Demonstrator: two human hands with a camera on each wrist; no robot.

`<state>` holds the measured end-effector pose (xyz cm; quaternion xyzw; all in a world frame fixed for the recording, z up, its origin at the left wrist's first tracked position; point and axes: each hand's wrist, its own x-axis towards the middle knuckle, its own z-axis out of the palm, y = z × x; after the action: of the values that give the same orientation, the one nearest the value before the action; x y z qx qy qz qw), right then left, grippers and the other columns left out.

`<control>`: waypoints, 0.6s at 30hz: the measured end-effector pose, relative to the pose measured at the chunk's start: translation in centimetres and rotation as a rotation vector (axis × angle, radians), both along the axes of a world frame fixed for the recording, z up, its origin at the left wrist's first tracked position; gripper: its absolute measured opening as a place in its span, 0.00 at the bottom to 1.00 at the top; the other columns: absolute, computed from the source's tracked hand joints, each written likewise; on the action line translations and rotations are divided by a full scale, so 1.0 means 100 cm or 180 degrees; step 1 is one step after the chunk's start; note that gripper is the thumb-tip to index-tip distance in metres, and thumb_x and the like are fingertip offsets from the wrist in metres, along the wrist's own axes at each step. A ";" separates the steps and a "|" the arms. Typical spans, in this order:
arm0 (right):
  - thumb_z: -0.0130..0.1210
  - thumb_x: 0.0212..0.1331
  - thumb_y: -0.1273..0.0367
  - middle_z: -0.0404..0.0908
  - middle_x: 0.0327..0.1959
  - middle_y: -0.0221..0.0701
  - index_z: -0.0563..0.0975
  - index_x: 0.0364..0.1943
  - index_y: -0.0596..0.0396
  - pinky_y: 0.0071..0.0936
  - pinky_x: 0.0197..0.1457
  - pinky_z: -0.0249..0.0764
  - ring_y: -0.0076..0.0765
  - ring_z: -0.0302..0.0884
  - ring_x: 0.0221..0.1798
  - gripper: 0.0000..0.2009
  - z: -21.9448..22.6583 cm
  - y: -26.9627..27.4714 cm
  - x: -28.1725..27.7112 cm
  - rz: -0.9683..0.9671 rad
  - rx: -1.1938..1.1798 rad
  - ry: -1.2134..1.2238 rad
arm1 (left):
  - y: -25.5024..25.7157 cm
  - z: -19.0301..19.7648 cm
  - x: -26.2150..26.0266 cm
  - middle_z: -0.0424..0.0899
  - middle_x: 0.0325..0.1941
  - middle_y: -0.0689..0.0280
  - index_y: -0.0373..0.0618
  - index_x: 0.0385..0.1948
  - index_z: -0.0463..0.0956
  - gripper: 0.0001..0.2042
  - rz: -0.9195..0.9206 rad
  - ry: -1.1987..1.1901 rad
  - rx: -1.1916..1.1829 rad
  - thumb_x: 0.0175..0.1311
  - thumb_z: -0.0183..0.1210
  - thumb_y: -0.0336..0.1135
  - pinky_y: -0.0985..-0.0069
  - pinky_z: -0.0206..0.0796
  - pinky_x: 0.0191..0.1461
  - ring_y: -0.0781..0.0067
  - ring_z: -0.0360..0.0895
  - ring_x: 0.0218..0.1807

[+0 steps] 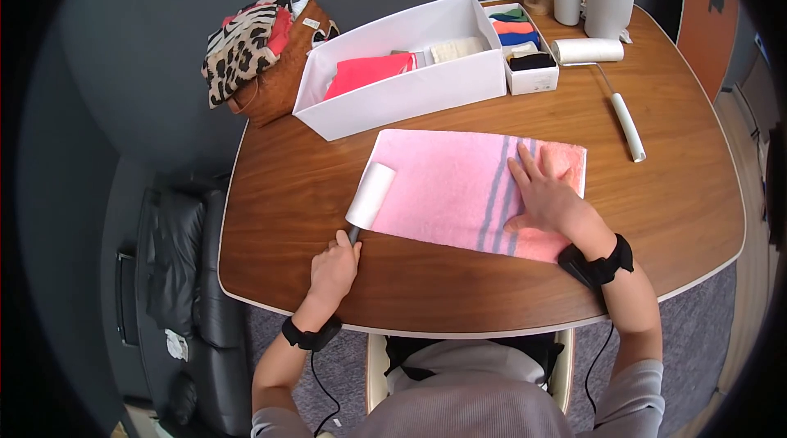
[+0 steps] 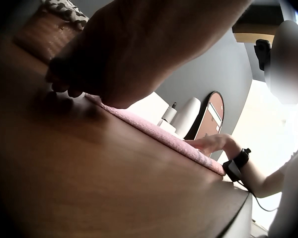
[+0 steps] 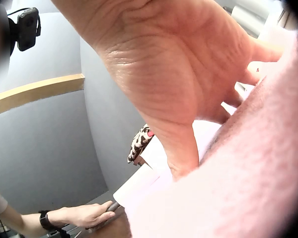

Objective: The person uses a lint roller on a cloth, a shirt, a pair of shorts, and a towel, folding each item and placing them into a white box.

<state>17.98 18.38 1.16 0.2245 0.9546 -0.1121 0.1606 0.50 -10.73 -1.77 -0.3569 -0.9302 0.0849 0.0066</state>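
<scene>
the left grip [image 1: 334,267] is curled round the dark handle [image 1: 353,234] of a white roller [image 1: 370,196]; the left wrist view leaves its fingers in deep shadow, so the exact hold cannot be told there. the right grip [image 1: 549,202] is wide, fingers spread on the pink towel [image 1: 438,184]. the towel lies flat on the surface [image 1: 283,192], with the roller across its edge at eight to nine o'clock and the right grip at three.

the likeliest trouble, i'd judge, is at the roller: it straddles the edge, so if its face is tacky it could catch the border and peel it up or fold it under. a shove toward three o'clock may bunch the cloth, since only that end is pinned. the black wrist unit [image 1: 580,267] by the five o'clock corner might drag it askew.

farther out, a large white box [image 1: 402,102] stands near the towel at eleven o'clock; its wall would limit a stroke that way. a smaller box [image 1: 534,81] of folded cloths [image 1: 516,28] is at one, a second roller [image 1: 629,128] at two, well apart from the towel. a brown bundle [image 1: 275,92] under animal-print cloth [image 1: 238,57] sits at ten, beyond easy contact. the wrist cables [image 1: 324,383] could snag on the near rim.
</scene>
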 end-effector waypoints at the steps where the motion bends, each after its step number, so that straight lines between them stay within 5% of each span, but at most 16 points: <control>1: 0.63 0.33 0.47 0.34 0.69 0.38 0.46 0.64 0.52 0.68 0.58 0.50 0.57 0.34 0.69 0.53 0.000 0.000 0.000 -0.0012 0.0006 -0.0005 | 0.000 0.000 -0.003 0.76 0.23 0.52 0.40 0.30 0.60 0.14 0.0047 0.0011 -0.0009 0.62 0.47 0.43 0.63 0.70 0.28 0.53 0.77 0.26; 6: 0.63 0.33 0.48 0.35 0.69 0.37 0.47 0.64 0.52 0.70 0.58 0.48 0.56 0.34 0.69 0.53 -0.003 0.000 0.001 -0.0057 -0.0087 0.0073 | -0.010 0.000 -0.027 0.78 0.24 0.50 0.40 0.32 0.62 0.14 0.0451 0.0125 -0.0088 0.64 0.41 0.44 0.59 0.69 0.31 0.49 0.77 0.28; 12: 0.63 0.33 0.48 0.34 0.69 0.37 0.47 0.64 0.52 0.70 0.58 0.48 0.55 0.34 0.69 0.53 0.000 -0.001 0.000 -0.0082 -0.0073 0.0002 | 0.008 0.028 -0.014 0.76 0.19 0.45 0.37 0.31 0.62 0.15 0.0580 0.0194 0.0753 0.64 0.41 0.44 0.52 0.66 0.29 0.42 0.75 0.25; 18: 0.63 0.33 0.47 0.34 0.69 0.37 0.46 0.64 0.52 0.68 0.58 0.48 0.55 0.34 0.69 0.53 0.000 -0.001 -0.001 -0.0016 0.0000 -0.0032 | 0.065 0.035 0.052 0.75 0.16 0.48 0.36 0.30 0.64 0.16 -0.0880 -0.0976 0.0676 0.63 0.43 0.43 0.53 0.66 0.25 0.44 0.75 0.23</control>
<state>17.86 18.27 1.20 0.2274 0.9532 -0.1113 0.1652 5.73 -4.24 1.74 -0.4870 -0.8663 -0.0705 -0.0858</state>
